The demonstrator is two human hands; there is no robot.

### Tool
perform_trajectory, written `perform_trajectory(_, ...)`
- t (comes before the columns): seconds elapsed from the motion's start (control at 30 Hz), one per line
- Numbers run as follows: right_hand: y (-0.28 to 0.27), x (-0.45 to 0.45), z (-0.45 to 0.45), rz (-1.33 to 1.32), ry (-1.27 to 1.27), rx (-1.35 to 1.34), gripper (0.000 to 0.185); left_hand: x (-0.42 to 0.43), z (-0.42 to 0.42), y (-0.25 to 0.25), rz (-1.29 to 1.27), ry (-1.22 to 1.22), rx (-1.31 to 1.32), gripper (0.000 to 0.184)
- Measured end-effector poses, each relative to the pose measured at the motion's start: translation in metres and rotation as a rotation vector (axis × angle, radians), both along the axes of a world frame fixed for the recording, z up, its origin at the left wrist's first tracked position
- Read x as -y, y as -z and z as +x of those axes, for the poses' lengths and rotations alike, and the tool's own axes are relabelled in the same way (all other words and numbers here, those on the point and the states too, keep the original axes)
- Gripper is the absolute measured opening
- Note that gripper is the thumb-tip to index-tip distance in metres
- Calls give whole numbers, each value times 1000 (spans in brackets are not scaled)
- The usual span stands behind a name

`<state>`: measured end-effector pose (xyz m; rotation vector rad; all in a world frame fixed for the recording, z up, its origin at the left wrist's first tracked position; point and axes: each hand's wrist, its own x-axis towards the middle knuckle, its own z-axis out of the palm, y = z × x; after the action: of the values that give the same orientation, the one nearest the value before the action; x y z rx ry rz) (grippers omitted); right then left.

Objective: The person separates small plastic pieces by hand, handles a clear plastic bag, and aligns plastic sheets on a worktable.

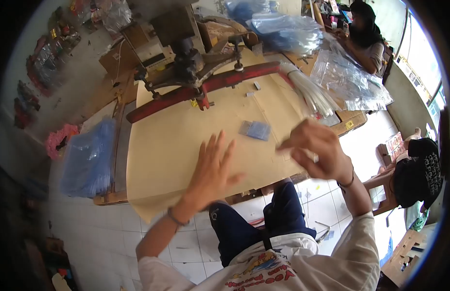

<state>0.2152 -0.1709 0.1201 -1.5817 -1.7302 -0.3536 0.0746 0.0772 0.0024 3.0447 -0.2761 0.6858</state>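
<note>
My left hand [215, 167] hovers over the tan sheet [162, 155] on the worktable, fingers spread and nothing in it. To the right my right hand [317, 148] is raised above the sheet's right side, its fingers curled and slightly blurred; whether it holds anything is unclear. Between the hands, a little farther away, lies a small bluish plastic piece [255, 130]. Two small metal blocks [253, 90] rest behind it. A red press bar [220, 82] under a dark metal frame spans the far part of the sheet.
Blue plastic sheets [89, 157] are stacked at the left edge. Clear strips [310, 92] and plastic bags [348, 77] lie at the back right. A person [368, 41] sits beyond them; another person in black [419, 172] is at the right.
</note>
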Motion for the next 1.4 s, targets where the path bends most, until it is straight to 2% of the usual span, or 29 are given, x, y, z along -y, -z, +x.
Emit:
perform_trajectory(0.03, 14, 0, 13, -49, 120, -62, 18, 13, -19, -1, 30, -99, -62, 80)
perform_trajectory(0.07, 29, 0, 23, -88, 192, -187, 19, 23, -37, 2, -2, -23, -128, 82)
perform_trajectory(0.13, 53, -3, 40, -130, 252, -236, 23, 34, -58, 5, -54, 126, -256, 86)
perform_trajectory(0.23, 67, -17, 40, -185, 298, -224, 33, 13, -68, 8, -339, 496, -456, 87)
perform_trajectory(0.33, 96, -41, 49, -166, 331, -173, 48, 13, -51, -4, -225, -54, -125, 84)
perform_trajectory(0.37, 107, -46, 56, -229, 343, -157, 59, 25, -51, 6, -304, -33, -90, 74)
perform_trajectory(0.4, 103, -48, 54, -239, 342, -131, 60, 38, -55, 3, -174, 74, -170, 66)
perform_trajectory(0.47, 100, -49, 46, -266, 349, -97, 63, 50, -64, 6, -420, 473, -296, 58)
perform_trajectory(0.5, 104, -48, 51, -278, 353, -112, 64, 52, -71, -6, -653, 504, -511, 50)
perform_trajectory(0.57, 106, -47, 56, -288, 318, -178, 63, 28, -62, -6, -695, 222, -214, 49)
perform_trajectory(0.63, 106, -47, 53, -292, 307, -215, 62, 11, -43, -1, -536, -22, 20, 52)
perform_trajectory(0.67, 101, -47, 50, -293, 312, -211, 61, 6, -30, 1, -364, -120, 114, 54)
perform_trajectory(0.7, 96, -49, 48, -293, 316, -196, 60, 4, -20, -1, -173, -50, 117, 61)
perform_trajectory(0.8, 98, -57, 59, -420, 267, -223, 57, 5, 13, -22, -458, -72, 25, 65)
perform_trajectory(0.83, 98, -59, 62, -407, 250, -245, 57, 0, 27, -27, -439, -95, 35, 68)
perform_trajectory(0.93, 99, -61, 59, -365, 200, -318, 58, -27, 67, -29, -462, -2, -196, 70)
perform_trajectory(0.97, 99, -60, 57, -341, 191, -343, 59, -26, 73, -50, -392, -19, -392, 70)
perform_trajectory(1.07, 97, -58, 54, -278, 178, -371, 61, -30, 95, -43, -388, 101, -428, 65)
perform_trajectory(1.13, 103, -57, 55, -223, 177, -391, 61, -31, 102, -39, -420, 196, -341, 62)
perform_trajectory(1.17, 100, -56, 51, -227, 204, -489, 61, -32, 106, -35, -462, 230, -321, 61)
perform_trajectory(1.23, 102, -56, 50, -207, 223, -435, 63, -37, 109, -21, -542, 307, -260, 63)
perform_trajectory(1.33, 102, -61, 53, -195, 229, -334, 63, -30, 102, -21, -499, 275, -182, 63)
perform_trajectory(1.4, 99, -62, 50, -232, 251, -311, 62, -32, 103, -18, -553, 295, -217, 61)
